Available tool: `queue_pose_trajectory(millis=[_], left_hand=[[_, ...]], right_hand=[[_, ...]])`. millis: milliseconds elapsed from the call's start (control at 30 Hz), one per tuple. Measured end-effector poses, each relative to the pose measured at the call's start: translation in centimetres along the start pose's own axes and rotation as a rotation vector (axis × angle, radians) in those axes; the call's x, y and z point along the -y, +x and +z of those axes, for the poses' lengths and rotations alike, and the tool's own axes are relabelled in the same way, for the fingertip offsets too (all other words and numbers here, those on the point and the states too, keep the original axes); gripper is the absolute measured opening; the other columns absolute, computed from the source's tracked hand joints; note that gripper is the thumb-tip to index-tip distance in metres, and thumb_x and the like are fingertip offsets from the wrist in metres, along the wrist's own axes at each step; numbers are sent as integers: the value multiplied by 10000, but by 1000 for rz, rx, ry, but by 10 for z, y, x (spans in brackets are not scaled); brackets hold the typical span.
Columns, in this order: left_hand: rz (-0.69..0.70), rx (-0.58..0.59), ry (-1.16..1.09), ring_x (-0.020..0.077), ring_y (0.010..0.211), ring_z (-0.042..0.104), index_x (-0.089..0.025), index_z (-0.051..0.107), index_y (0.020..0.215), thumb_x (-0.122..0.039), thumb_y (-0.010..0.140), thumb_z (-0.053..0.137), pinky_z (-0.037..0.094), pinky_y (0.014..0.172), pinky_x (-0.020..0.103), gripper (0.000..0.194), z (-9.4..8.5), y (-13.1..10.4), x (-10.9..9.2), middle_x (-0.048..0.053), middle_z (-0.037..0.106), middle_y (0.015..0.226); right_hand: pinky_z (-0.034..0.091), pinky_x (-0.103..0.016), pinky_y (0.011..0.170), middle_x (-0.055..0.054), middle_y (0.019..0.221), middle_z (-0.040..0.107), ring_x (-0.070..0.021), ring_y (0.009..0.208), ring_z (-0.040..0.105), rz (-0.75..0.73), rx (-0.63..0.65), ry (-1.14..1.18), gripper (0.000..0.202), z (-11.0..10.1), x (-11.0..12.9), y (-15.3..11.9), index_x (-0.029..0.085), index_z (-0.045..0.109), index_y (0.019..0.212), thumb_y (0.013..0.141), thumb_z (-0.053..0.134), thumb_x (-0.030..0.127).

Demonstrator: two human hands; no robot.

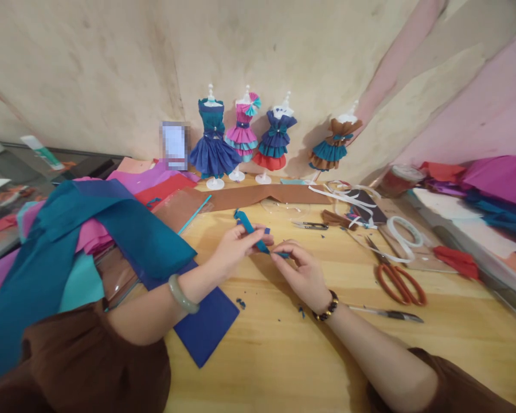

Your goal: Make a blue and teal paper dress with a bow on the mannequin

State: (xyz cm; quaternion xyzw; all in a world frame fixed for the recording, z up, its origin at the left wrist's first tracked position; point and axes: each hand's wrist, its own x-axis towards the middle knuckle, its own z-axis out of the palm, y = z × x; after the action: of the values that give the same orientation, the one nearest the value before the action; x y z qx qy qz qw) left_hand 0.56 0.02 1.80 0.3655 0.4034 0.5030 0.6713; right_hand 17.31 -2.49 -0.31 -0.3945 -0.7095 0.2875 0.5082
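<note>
Near the middle of the table, my left hand (pixel 239 246) pinches a folded strip of teal paper (pixel 253 229) between thumb and fingers. The strip slants from upper left to lower right. My right hand (pixel 298 269) is closed at its lower right end, its fingertips pressed on a thin teal end (pixel 282 254). Both hands nearly touch there. A dark blue sheet (pixel 206 321) lies under and below my left forearm. Small teal scraps (pixel 241 303) are scattered on the wood below the hands.
Several miniature paper dresses (pixel 214 137) stand on forms at the back; another person's hand (pixel 353 133) is behind the right one. Orange-handled scissors (pixel 399 282), small snips (pixel 311 225), a pen (pixel 387 313) and white tape (pixel 405 231) lie right. Teal paper (pixel 146 229) is piled left.
</note>
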Motion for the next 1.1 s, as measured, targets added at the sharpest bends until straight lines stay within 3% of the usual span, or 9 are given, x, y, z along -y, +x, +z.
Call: queue_pose_trajectory(millis=[133,300,400,500,633,867,933,1000,1100], left_hand=[[-35,-72,-199,199,753,737,-112,630,927,-182,931,520,566,760,331,130,-4,4,-13,118,759,784],[-39,-180,-314,178,676,720,-125,607,869,-150,948,452,553,668,287,176,-14,13,-30,100,734,704],[4,-212,-362,163,657,710,-130,606,845,-125,926,466,542,657,270,162,-22,17,-40,75,720,685],[73,-234,-372,171,689,717,-136,613,856,-131,924,459,538,672,272,169,-29,20,-50,72,721,697],[159,-254,-347,185,711,723,-130,622,899,-150,930,443,548,721,303,182,-34,21,-61,90,732,733],[152,-153,-295,227,780,737,-122,611,952,-212,953,436,553,790,368,197,-25,15,-58,137,747,807],[139,-110,-290,228,786,735,-121,614,960,-235,966,424,553,804,382,222,-18,10,-55,137,746,802],[115,-50,-281,223,780,732,-123,620,967,-245,973,424,556,790,372,230,-10,3,-51,132,747,796],[69,67,-314,210,786,733,-137,614,997,-270,996,388,557,789,352,262,6,-10,-45,121,752,817]], right_hand=[[493,-286,692,-47,796,635,-157,744,602,-224,177,-71,76,0,6,-3,196,653,839,848,615,130],[475,-271,644,-52,777,624,-151,689,571,-342,401,-162,87,0,7,-4,187,616,838,813,592,108],[466,-281,642,-53,753,631,-164,680,567,-377,462,-280,86,-2,4,-3,188,609,831,809,567,116],[464,-301,659,-55,742,632,-178,676,570,-342,419,-453,88,-5,-2,0,185,616,819,817,550,127],[475,-327,689,-76,782,643,-204,715,590,-176,278,-630,105,-12,-11,6,179,623,810,843,528,148],[507,-402,760,-103,848,644,-252,782,617,51,223,-739,116,-26,-20,16,179,629,836,854,514,177],[498,-454,852,-122,942,650,-288,913,617,38,223,-710,84,-30,-17,19,182,622,894,828,576,209],[469,-483,943,-129,1070,640,-308,1067,586,0,203,-587,208,-31,-7,21,194,593,977,801,654,289],[462,-450,985,-111,1163,634,-271,1137,583,13,155,-324,305,-27,16,21,216,555,1060,831,648,394]])
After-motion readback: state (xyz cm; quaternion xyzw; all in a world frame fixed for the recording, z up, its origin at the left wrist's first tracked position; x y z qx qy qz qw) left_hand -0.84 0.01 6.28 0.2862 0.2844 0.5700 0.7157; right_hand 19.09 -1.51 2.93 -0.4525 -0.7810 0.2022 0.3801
